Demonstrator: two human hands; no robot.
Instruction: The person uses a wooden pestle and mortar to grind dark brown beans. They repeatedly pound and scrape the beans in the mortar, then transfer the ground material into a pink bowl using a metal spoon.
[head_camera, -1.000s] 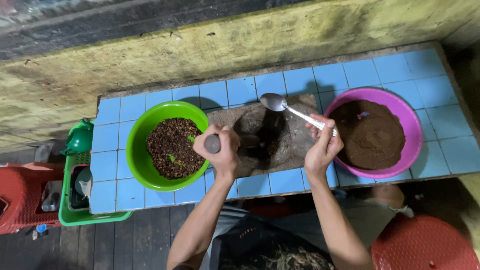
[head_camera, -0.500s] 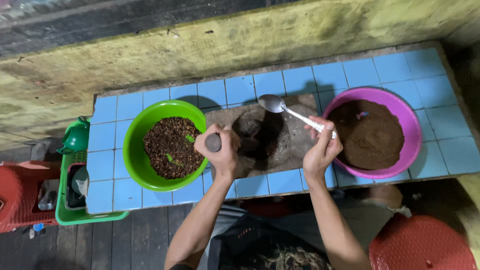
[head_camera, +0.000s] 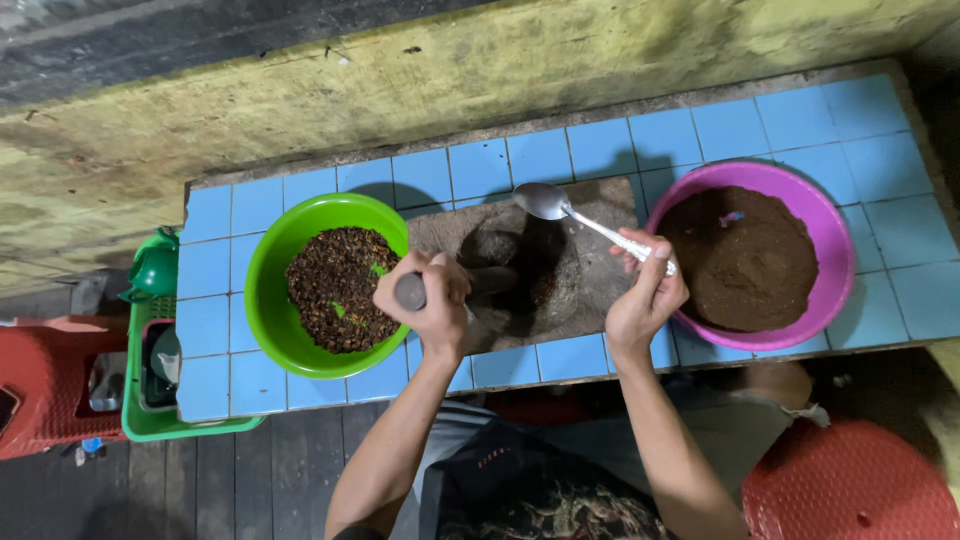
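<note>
Blue-tiled table (head_camera: 600, 135): left hand (head_camera: 432, 300) clamps pestle (head_camera: 412, 291), right hand (head_camera: 645, 300) pinches spoon (head_camera: 590, 220); hard grinding could scatter grounds from mortar (head_camera: 590, 290).

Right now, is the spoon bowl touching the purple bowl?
Apart. The head view shows the spoon held in the right hand, its bowl end over the stone mortar, with blue tile showing between it and the purple bowl.

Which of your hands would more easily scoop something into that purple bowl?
Probably the right hand: it holds the spoon and sits at the purple bowl's rim. The left hand grips the pestle, beside the green bowl.
</note>
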